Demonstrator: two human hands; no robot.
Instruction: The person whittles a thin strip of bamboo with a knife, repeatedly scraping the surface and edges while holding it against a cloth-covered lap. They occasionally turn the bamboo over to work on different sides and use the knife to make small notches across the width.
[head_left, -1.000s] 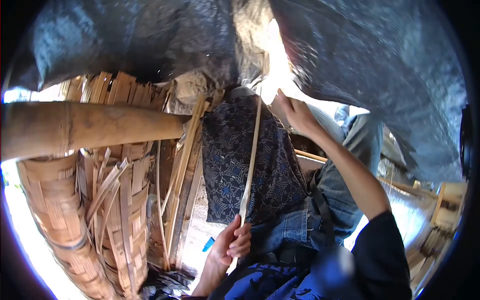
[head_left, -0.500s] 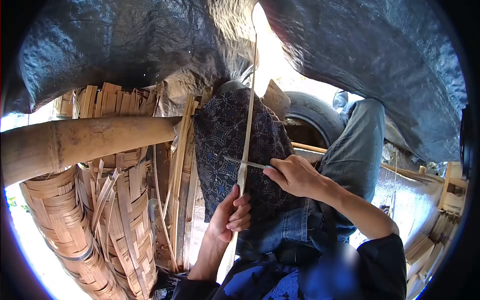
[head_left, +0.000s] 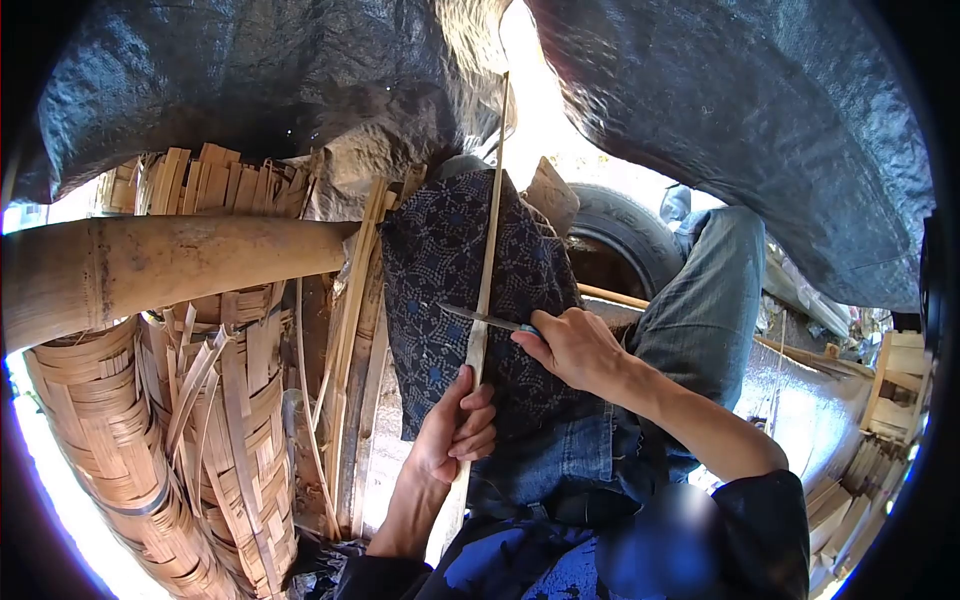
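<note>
A long pale bamboo strip [head_left: 491, 240] runs away from my body over a dark patterned cloth [head_left: 437, 255] on my lap. My left hand [head_left: 457, 430] is wrapped round the strip near its close end, thumb pointing forward along it. In my right hand [head_left: 575, 348] is a knife [head_left: 478, 318], its handle mostly hidden by the fingers. The blade lies across the strip just ahead of the left thumb, its tip pointing left past the strip. The strip's far end reaches up toward the bright gap in the tarp.
A thick bamboo pole [head_left: 200, 262] juts in from the left above woven bamboo rolls [head_left: 105, 420]. Upright bamboo slats [head_left: 350, 370] stand left of the cloth. Behind my bent knee [head_left: 705, 290] is a tire [head_left: 630, 240]. Dark tarp [head_left: 740, 120] hangs across the back.
The whole view has shifted slightly. Both hands keep their grips, and the knife blade still crosses the strip, a little more tilted than before.
</note>
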